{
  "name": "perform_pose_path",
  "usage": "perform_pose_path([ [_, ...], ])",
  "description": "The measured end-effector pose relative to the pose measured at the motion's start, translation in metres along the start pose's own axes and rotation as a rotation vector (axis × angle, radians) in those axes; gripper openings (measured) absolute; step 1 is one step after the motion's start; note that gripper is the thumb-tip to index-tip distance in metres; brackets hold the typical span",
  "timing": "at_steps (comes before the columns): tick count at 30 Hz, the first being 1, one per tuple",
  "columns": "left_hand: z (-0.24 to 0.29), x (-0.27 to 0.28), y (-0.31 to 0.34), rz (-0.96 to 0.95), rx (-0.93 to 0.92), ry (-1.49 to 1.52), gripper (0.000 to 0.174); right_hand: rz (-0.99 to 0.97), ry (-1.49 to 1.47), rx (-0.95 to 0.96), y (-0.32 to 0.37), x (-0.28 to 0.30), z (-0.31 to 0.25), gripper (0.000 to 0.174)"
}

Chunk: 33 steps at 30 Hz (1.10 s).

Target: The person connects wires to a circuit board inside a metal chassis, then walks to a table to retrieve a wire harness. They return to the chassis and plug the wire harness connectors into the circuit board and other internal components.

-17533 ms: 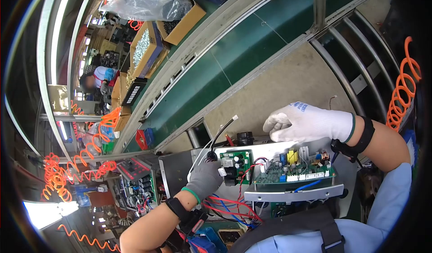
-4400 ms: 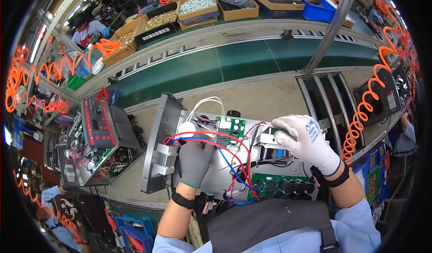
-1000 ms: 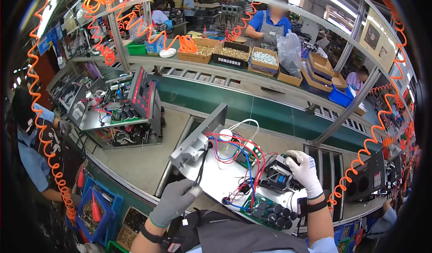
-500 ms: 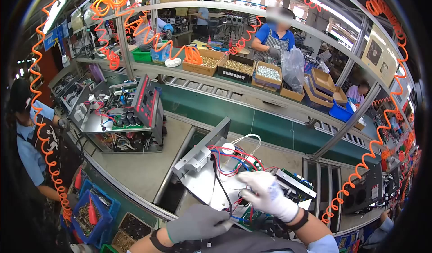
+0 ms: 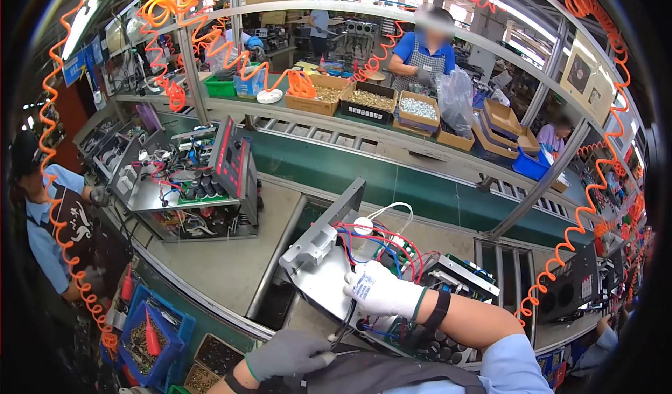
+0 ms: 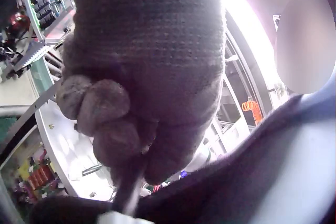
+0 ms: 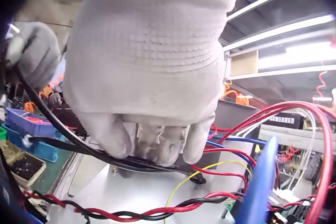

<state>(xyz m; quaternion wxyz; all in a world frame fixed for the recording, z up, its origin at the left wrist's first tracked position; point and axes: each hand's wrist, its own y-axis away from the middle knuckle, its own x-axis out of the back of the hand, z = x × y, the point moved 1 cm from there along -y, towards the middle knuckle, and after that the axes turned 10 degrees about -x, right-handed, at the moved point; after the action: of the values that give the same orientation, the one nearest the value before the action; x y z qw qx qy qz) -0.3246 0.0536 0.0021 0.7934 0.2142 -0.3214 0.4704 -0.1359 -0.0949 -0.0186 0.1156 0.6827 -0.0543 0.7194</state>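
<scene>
The right hand (image 5: 383, 292) has come across to the black cables (image 7: 94, 154), fingers clamped on them above the panel (image 7: 134, 195); the left hand (image 5: 290, 354) has fingers curled round one, so work now seems cable handling.

head: edges curved; left wrist: glove (image 6: 147, 61) shadowed, soft; right wrist: glaring tube lights (image 7: 283, 33)

You're working in a factory: a conveyor (image 5: 427, 191) is stretching past opened machines (image 5: 316, 280), hoses (image 5: 173, 3) are dangling, parts boxes (image 5: 308, 105) are forming a row, aproned workers (image 5: 422, 63) are staying nearby.
</scene>
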Motion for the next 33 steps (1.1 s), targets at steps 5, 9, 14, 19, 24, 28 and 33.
perform_pose_path([
  [5,0.002,0.02,-0.009,0.068,-0.011,0.127,0.036,0.233,-0.276,-0.153,0.002,-0.006,0.027,0.022],
  [9,-0.004,0.021,-0.016,0.03,0.001,0.108,0.036,0.269,-0.398,-0.284,0.002,-0.012,0.035,0.024],
  [14,-0.016,0.02,-0.003,-0.054,-0.004,0.148,0.035,0.211,-0.307,-0.316,0.005,-0.007,0.025,0.025],
  [19,-0.02,0.05,0.042,0.342,0.319,0.741,0.025,0.294,-0.473,-0.235,0.014,-0.018,0.026,0.027],
  [24,0.003,0.05,-0.016,0.3,-0.169,0.355,0.023,0.203,-0.844,-0.358,0.0,-0.015,-0.015,0.069],
  [28,0.014,0.04,-0.051,0.143,-0.237,0.294,0.021,0.313,-1.196,-0.581,0.006,-0.016,-0.011,0.059],
  [33,0.009,0.041,-0.046,0.079,-0.241,0.363,0.026,0.573,-0.807,-0.466,0.023,-0.003,0.013,0.02],
])
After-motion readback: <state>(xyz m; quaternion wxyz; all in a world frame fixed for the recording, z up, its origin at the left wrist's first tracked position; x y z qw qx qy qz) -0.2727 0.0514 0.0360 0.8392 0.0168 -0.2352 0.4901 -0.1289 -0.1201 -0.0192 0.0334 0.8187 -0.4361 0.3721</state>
